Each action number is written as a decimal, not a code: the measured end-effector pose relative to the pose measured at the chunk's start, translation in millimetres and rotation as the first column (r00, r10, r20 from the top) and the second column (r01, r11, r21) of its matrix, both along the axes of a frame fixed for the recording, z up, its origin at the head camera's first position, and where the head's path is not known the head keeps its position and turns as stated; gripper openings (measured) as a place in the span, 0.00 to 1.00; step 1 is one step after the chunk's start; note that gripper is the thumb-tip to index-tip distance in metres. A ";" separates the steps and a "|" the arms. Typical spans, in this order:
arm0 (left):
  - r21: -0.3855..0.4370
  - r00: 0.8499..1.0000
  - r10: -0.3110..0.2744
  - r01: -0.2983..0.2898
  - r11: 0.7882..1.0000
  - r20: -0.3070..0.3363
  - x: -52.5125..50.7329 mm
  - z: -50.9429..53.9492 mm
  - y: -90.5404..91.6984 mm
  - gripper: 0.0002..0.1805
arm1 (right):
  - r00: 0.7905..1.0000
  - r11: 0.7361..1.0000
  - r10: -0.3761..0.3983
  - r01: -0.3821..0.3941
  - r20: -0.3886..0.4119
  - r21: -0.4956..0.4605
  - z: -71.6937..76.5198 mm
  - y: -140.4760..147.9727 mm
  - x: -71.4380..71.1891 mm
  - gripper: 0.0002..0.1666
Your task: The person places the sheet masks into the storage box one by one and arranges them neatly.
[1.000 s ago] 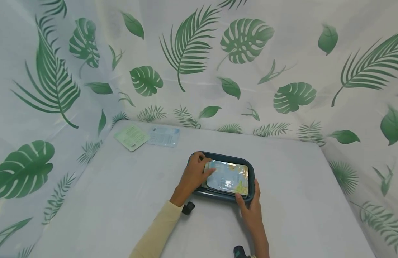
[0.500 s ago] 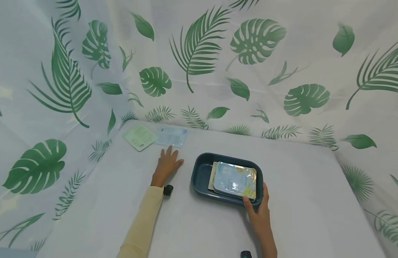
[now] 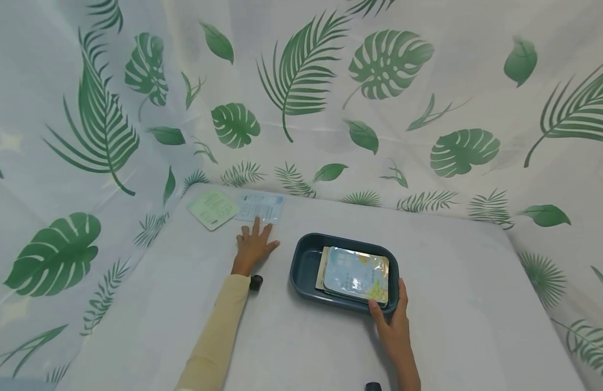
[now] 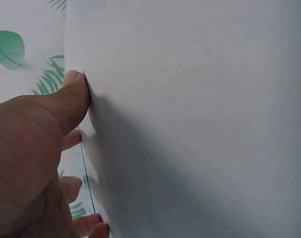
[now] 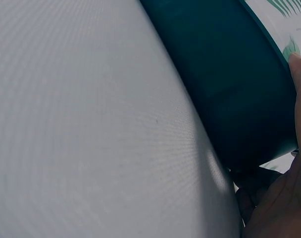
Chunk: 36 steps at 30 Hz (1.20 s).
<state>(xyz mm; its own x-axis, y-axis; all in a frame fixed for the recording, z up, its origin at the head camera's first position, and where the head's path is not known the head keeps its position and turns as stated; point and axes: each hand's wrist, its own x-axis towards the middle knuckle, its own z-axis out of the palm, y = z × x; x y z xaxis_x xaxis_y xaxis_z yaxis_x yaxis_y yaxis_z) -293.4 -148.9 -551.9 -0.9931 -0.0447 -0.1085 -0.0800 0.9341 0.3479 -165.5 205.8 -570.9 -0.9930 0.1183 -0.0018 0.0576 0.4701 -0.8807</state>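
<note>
In the head view my left hand (image 3: 252, 249) lies with fingers spread at the near edge of a light blue sachet (image 3: 263, 206), which looks like a face-mask packet. A fingertip overlaps that edge. A pale green sachet (image 3: 212, 210) lies just left of it. My right hand (image 3: 393, 331) grips the near right corner of a dark blue-green tray (image 3: 303, 271), thumb at the rim and fingers along the outer wall. Inside the tray, toward its right, a shiny blue sachet (image 3: 355, 274) tops a small stack. The right wrist view shows the tray's side wall (image 5: 225, 79) beside my hand.
A white cloth-covered table (image 3: 458, 304) spreads around the tray. Behind it and to the left hangs a white curtain (image 3: 321, 146) printed with green leaves. Both sachets outside the tray lie near the table's far left corner.
My left hand has left the tray and moved left to the blue sachet, reaching slightly farther since half a second ago. The right hand stays on the tray.
</note>
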 end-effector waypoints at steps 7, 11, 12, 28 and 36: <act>-0.018 0.999 0.009 -0.010 1.000 -0.046 -9.4 -3.9 -5.1 0.41 | 1.000 1.000 -0.010 0.010 -0.023 0.004 -1.4 -0.2 -0.3 0.55; -0.068 0.999 0.023 -0.026 0.997 -0.036 -7.8 -1.3 -1.9 0.43 | 1.000 1.000 -0.011 0.012 -0.019 0.010 -2.0 -0.2 0.4 0.55; -0.099 0.999 0.027 -0.031 0.995 -0.045 -6.9 -0.9 0.2 0.44 | 1.000 1.000 -0.012 0.012 -0.016 0.010 -1.8 -0.3 0.6 0.55; -0.243 0.986 -0.006 -0.035 0.969 -0.167 55.0 16.0 23.4 0.23 | 0.999 1.000 -0.012 0.012 -0.037 0.002 0.4 -1.5 -1.3 0.54; 0.106 0.923 0.337 -0.322 0.941 -0.186 51.2 9.3 -24.8 0.28 | 0.999 1.000 -0.010 0.011 -0.039 0.004 -1.6 0.4 -0.3 0.54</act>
